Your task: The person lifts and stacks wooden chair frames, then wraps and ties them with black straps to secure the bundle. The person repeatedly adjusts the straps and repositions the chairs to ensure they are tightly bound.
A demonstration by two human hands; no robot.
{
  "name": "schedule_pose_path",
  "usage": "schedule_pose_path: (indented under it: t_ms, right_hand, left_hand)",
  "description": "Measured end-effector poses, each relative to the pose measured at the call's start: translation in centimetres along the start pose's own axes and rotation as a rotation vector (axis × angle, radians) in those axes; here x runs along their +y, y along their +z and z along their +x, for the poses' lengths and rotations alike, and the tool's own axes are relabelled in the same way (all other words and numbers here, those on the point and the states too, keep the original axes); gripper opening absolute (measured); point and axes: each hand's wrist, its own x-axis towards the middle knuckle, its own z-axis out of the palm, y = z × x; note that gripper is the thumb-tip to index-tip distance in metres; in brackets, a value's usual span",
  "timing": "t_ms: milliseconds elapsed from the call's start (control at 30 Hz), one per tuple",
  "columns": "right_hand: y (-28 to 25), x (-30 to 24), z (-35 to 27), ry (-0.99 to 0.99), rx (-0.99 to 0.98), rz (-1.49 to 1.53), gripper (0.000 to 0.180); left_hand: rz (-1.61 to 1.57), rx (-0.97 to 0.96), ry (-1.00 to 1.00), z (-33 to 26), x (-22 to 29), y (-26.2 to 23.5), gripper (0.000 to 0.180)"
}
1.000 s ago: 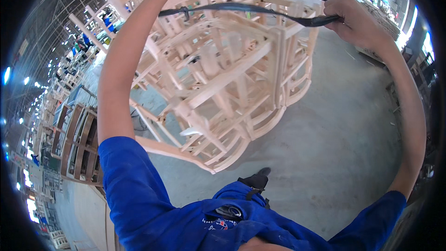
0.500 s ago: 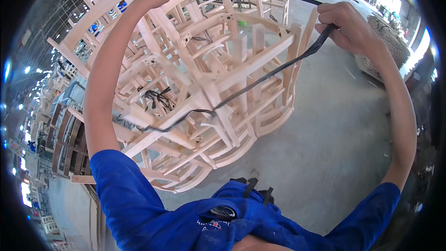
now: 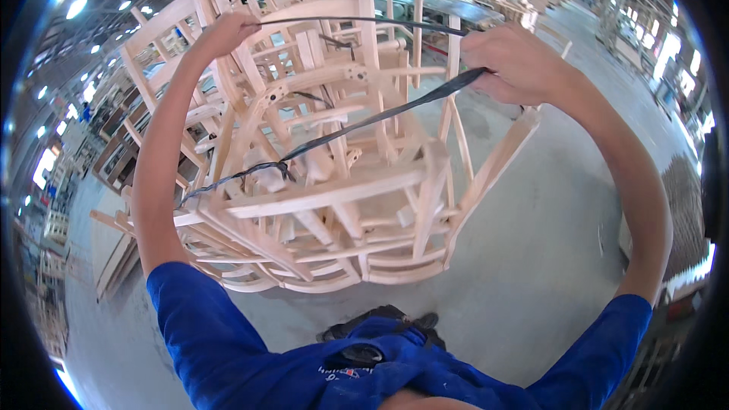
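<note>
Both hands stretch a black strap [image 3: 364,21] across the front of a stack of pale wooden chair frames [image 3: 326,193]. My left hand [image 3: 228,34], at the upper left, pinches one stretch of it. My right hand [image 3: 512,63], farther right, is closed round the strap in a fist. From that fist a bunched, knotted length of the strap runs down to the left, past a knot, toward my left forearm. Behind it stand the chair legs, curved rails and backs. Where the strap's far lower end goes is hidden by my left arm.
Grey concrete floor [image 3: 524,220] spreads right of the stack. At the right edge stands a pile of thin wooden pieces [image 3: 680,216]. Flat boards [image 3: 118,258] lean at the left. More furniture parts and worktables [image 3: 456,9] fill the hall behind.
The view has turned, so the chair stack appears more upright and frontal. My left hand sits lower and further left in view; my right hand is also lower and further left. Both still hold the strap.
</note>
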Motion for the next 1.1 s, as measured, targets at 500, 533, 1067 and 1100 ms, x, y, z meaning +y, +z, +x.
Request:
schedule_pose_path:
  t_ms: [500,533,1067,1100]
  right_hand:
    - [13.7,27.0,-0.5,-0.277,0.148,0.178,0.019]
    - [14.2,29.3,-0.7,-0.305,0.174,0.187,0.019]
    - [23.5,49.6,1.9,-0.658,0.873,0.428,0.028]
    - [24.4,53.1,2.4,-0.58,0.704,0.405,0.025]
  left_hand:
    - [0.039,0.028,-0.269,8.9,15.8,5.3,0.058]
    - [0.012,0.079,-0.225,11.7,16.6,6.2,0.06]
    - [-0.21,0.082,-0.618,22.9,-3.7,15.6,0.025]
    - [-0.234,0.083,-0.648,23.4,-5.0,16.2,0.026]
